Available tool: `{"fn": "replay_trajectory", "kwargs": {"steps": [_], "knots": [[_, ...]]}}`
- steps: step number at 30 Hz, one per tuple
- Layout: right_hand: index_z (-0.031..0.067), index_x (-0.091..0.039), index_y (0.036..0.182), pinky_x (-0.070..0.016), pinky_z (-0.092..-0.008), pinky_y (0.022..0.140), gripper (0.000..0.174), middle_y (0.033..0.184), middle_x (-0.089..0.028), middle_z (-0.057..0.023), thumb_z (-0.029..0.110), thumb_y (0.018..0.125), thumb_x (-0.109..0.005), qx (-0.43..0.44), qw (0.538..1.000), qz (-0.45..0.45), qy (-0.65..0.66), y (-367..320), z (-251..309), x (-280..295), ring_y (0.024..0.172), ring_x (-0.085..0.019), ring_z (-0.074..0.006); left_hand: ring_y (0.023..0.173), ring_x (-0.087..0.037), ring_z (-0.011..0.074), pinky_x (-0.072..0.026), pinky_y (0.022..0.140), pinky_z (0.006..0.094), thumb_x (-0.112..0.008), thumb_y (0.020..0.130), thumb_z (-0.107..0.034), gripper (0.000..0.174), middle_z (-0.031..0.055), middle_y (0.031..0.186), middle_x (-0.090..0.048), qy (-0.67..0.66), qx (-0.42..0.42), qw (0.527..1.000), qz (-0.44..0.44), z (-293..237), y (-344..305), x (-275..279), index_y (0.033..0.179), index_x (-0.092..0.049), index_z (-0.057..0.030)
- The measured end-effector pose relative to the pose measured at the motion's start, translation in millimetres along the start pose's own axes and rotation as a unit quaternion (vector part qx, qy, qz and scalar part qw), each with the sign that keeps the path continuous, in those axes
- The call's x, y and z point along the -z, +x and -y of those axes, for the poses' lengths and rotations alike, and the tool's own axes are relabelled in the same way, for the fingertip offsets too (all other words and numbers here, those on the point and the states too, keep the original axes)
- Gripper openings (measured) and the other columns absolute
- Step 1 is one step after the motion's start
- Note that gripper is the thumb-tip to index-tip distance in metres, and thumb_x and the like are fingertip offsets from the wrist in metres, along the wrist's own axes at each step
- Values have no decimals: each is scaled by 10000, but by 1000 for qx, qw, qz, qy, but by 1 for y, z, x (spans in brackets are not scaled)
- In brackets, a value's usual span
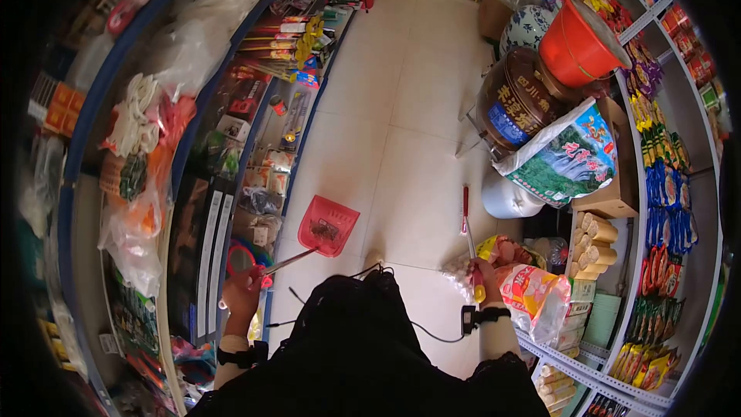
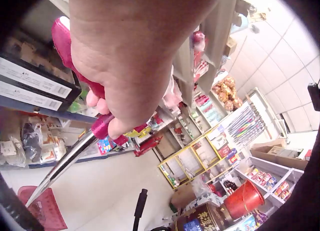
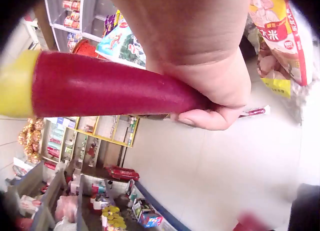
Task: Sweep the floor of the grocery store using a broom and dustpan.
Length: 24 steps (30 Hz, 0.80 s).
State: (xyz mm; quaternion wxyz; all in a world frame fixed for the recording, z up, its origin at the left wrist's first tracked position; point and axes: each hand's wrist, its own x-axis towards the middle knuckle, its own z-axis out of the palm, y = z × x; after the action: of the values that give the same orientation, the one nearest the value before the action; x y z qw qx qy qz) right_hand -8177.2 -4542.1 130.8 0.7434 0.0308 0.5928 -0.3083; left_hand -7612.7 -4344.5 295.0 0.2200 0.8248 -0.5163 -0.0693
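My left hand (image 1: 242, 298) grips the pink-red handle end of a long-handled dustpan (image 1: 344, 218). Its metal shaft (image 2: 65, 163) slants down to the red pan, which is low over the tiled floor with dark bits of debris (image 1: 323, 229) in it. On the other side, my right hand (image 1: 486, 284) holds a long-handled tool by its dark red grip (image 3: 105, 86), which has a yellow end cap. The tool's shaft (image 1: 472, 245) runs forward to a narrow red and white end (image 1: 465, 211); its exact kind cannot be told.
Stocked shelves (image 1: 266, 135) line the left side of the aisle. At the right stand a brown jar (image 1: 505, 89), a red bucket (image 1: 575, 42), a colourful sack (image 1: 567, 154) and snack shelves (image 1: 668, 185). Plastic bags (image 1: 532, 293) lie beside my right hand. Tiled floor (image 1: 370, 100) stretches ahead.
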Motion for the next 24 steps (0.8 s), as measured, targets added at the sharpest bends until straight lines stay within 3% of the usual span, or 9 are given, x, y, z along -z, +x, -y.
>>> {"fn": "replay_trajectory", "kwargs": {"steps": [5,8,12,15,16,18,20,22,24], "knots": [[36,-506,731,-437,-345,391,68,554,-498,-85,94,768,-509,-6,990,20,-143,103,56,-38,428,-481,-212,723,-625,269,-485,632,378,-719,646,-164,250,68,787,-658,41,9,999,-10,-37,83,-26,888,-674,-125],[32,-502,766,-450,-345,401,55,565,-501,-91,81,763,-528,46,956,25,-288,116,66,-122,444,-494,-213,725,-626,268,-486,639,373,-716,649,-164,256,64,793,-659,23,13,1000,-14,-59,142,-46,898,-676,-124],[64,-457,805,-440,-343,393,103,596,-498,-76,75,758,-548,20,943,67,-324,108,102,-226,453,-488,-194,699,-616,285,-477,631,390,-709,655,-163,232,60,778,-657,-24,12,998,-56,-83,234,-94,881,-676,-129],[79,-454,1039,-425,-333,390,299,595,-483,-55,57,761,-562,0,905,75,-418,132,143,-281,458,-479,-172,679,-606,303,-471,630,409,-706,661,-182,204,81,741,-646,6,15,999,-43,-98,309,-132,859,-679,-138],[76,-432,1115,-412,-319,390,372,594,-478,-45,49,767,-564,-27,906,68,-417,137,164,-305,453,-471,-161,678,-603,305,-469,628,413,-704,665,-191,198,91,731,-641,26,36,999,-19,-105,335,-144,855,-680,-140],[67,-435,1090,-391,-306,385,335,590,-471,-36,44,777,-554,-72,926,121,-350,147,216,-348,449,-455,-149,679,-599,303,-461,617,426,-693,681,-204,187,99,724,-632,8,53,999,-7,-119,392,-162,856,-679,-141],[70,-435,1022,-372,-285,385,258,583,-461,-24,48,791,-546,-101,925,144,-337,152,279,-381,447,-443,-135,681,-599,294,-456,615,428,-684,691,-208,176,96,733,-634,-22,16,1000,-14,-142,445,-175,854,-680,-142],[92,-421,952,-362,-268,387,192,584,-452,-9,70,805,-541,-140,937,220,-234,157,335,-408,448,-440,-125,678,-600,289,-454,627,419,-677,697,-211,164,93,729,-635,6,6,1000,-10,-168,508,-183,847,-679,-144],[108,-427,876,-360,-257,389,123,591,-455,-4,85,815,-532,-120,940,235,-216,163,388,-423,445,-438,-122,680,-600,295,-456,629,409,-669,706,-218,151,95,723,-631,9,30,999,-28,-192,560,-195,838,-677,-144]]}}
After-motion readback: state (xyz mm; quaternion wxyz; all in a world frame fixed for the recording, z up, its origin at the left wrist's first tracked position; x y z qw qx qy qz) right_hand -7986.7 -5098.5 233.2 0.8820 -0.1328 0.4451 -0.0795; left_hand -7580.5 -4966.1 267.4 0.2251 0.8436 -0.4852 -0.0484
